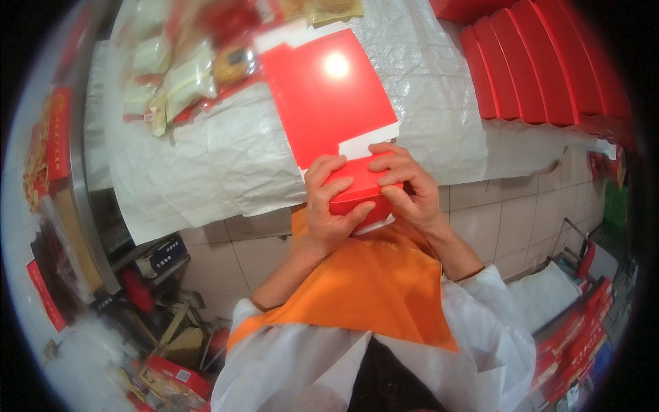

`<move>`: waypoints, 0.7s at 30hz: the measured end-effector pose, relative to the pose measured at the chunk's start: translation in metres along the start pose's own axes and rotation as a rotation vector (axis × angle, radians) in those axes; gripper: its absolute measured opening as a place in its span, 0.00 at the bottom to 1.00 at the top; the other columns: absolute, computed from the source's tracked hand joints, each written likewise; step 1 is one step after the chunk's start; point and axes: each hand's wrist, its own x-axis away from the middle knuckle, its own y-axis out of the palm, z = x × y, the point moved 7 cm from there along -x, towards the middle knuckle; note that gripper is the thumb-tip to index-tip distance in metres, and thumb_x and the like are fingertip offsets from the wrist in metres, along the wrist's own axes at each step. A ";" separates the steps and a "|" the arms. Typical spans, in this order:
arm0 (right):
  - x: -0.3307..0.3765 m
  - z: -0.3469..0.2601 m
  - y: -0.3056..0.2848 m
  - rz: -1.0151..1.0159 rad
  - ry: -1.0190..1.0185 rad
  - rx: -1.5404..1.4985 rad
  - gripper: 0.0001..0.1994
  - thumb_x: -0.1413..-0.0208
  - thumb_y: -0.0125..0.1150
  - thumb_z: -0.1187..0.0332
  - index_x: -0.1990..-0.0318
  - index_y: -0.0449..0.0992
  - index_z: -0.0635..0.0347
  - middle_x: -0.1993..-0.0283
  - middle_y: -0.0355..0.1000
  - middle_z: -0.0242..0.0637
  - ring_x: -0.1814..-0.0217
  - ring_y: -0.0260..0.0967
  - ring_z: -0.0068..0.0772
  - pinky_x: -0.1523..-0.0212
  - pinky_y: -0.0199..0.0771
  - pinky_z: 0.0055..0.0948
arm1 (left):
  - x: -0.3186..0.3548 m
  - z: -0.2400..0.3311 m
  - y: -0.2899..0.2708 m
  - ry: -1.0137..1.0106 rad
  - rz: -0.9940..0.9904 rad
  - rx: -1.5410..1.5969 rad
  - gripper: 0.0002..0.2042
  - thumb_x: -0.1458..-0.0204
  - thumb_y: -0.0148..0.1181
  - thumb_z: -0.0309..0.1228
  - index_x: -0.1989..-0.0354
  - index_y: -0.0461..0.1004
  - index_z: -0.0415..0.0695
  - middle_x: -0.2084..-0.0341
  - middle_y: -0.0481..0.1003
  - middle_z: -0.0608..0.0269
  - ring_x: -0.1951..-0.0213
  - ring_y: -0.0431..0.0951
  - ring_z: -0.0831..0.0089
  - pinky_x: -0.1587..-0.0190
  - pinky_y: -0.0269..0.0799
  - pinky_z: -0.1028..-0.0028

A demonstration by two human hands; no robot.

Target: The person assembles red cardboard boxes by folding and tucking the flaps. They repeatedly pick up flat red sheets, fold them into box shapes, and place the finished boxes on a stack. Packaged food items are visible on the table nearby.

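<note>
A red cardboard box blank (322, 103), glossy with white flaps, lies on the white woven sheet. Its near end is bent up into a red box wall (357, 202) over the table's front edge. My left hand (328, 202) is closed on the left corner of this end, thumb on the near face and fingers on top. At the right corner, my right hand (412, 184) pinches the folded edge in the same way. A white flap (367, 143) shows just beyond my right fingers. What lies under the folded end is hidden.
Several red boxes (511, 65) stand in a row at the far right. Clear-wrapped food packs (189, 79) lie at the far left, partly blurred. The white sheet (206, 161) hangs past the table's front edge. Red packages (573, 336) are stacked at the lower right.
</note>
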 end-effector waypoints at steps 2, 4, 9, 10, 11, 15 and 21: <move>0.001 0.000 0.001 0.011 -0.014 0.012 0.06 0.55 0.55 0.79 0.68 0.69 0.61 0.56 0.68 0.40 0.43 0.57 0.49 0.46 0.56 0.42 | 0.006 -0.005 0.002 -0.026 0.022 0.011 0.21 0.59 0.65 0.34 0.58 0.63 0.44 0.52 0.63 0.47 0.51 0.64 0.55 0.49 0.59 0.61; 0.001 -0.001 0.001 0.007 -0.045 -0.001 0.06 0.54 0.56 0.78 0.68 0.69 0.61 0.55 0.67 0.39 0.43 0.57 0.46 0.47 0.58 0.38 | 0.007 -0.007 0.002 -0.034 0.037 0.017 0.22 0.60 0.65 0.34 0.59 0.62 0.44 0.51 0.62 0.47 0.50 0.63 0.55 0.49 0.59 0.61; 0.000 0.000 -0.002 -0.104 -0.085 0.016 0.07 0.54 0.56 0.77 0.65 0.69 0.60 0.52 0.66 0.42 0.41 0.55 0.48 0.44 0.55 0.41 | 0.005 -0.006 0.003 -0.036 -0.010 -0.017 0.20 0.61 0.66 0.37 0.61 0.64 0.47 0.53 0.63 0.52 0.51 0.63 0.55 0.52 0.61 0.61; 0.001 0.000 -0.002 -0.130 -0.101 0.016 0.07 0.53 0.56 0.76 0.64 0.69 0.60 0.51 0.65 0.43 0.41 0.54 0.49 0.44 0.54 0.43 | 0.003 -0.005 0.003 -0.028 -0.010 -0.013 0.20 0.61 0.66 0.36 0.62 0.65 0.46 0.54 0.64 0.52 0.52 0.63 0.55 0.52 0.61 0.61; 0.001 0.001 -0.004 -0.067 -0.016 -0.046 0.08 0.54 0.56 0.77 0.64 0.69 0.60 0.50 0.64 0.44 0.42 0.55 0.47 0.44 0.55 0.40 | 0.002 -0.003 0.003 -0.022 -0.009 -0.008 0.19 0.61 0.66 0.35 0.62 0.65 0.46 0.54 0.65 0.53 0.52 0.64 0.55 0.52 0.61 0.61; 0.001 0.001 -0.004 0.070 0.167 -0.267 0.10 0.56 0.56 0.79 0.63 0.70 0.61 0.47 0.61 0.46 0.43 0.56 0.42 0.45 0.56 0.35 | -0.002 0.000 0.003 -0.002 0.000 0.023 0.16 0.62 0.66 0.31 0.65 0.67 0.45 0.57 0.68 0.55 0.54 0.65 0.55 0.53 0.62 0.62; 0.000 0.004 -0.006 -0.101 -0.043 0.006 0.09 0.55 0.57 0.79 0.64 0.72 0.62 0.50 0.64 0.42 0.42 0.57 0.44 0.45 0.57 0.35 | -0.002 -0.002 0.001 -0.029 0.002 0.025 0.14 0.60 0.63 0.26 0.65 0.67 0.43 0.56 0.68 0.51 0.51 0.65 0.55 0.49 0.59 0.60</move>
